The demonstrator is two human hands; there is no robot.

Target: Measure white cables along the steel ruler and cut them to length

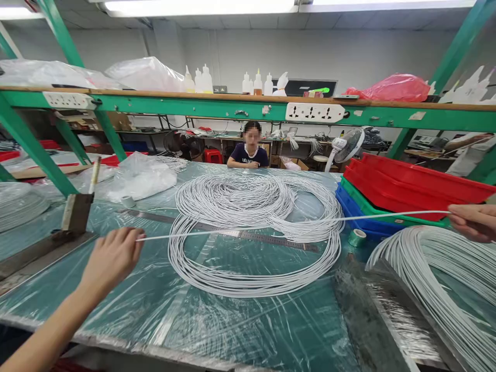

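Thin white cable length (240, 231) pinched taut between closed left hand (110, 258) and seemingly closed right hand (475, 222), above steel ruler (248, 235); large white cable coil (256, 232) uncut, cut bundle (437, 279) piled right.

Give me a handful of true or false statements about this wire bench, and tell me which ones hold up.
1. The left hand and right hand hold one white wire stretched between them. True.
2. The wire runs above a metal ruler lying on the table. True.
3. The big wire coil on the table is black. False: it is white.
4. The top tray in the stack at right is red. True.
5. The small fan stands on the upper shelf. False: it stands behind the trays, below the shelf.
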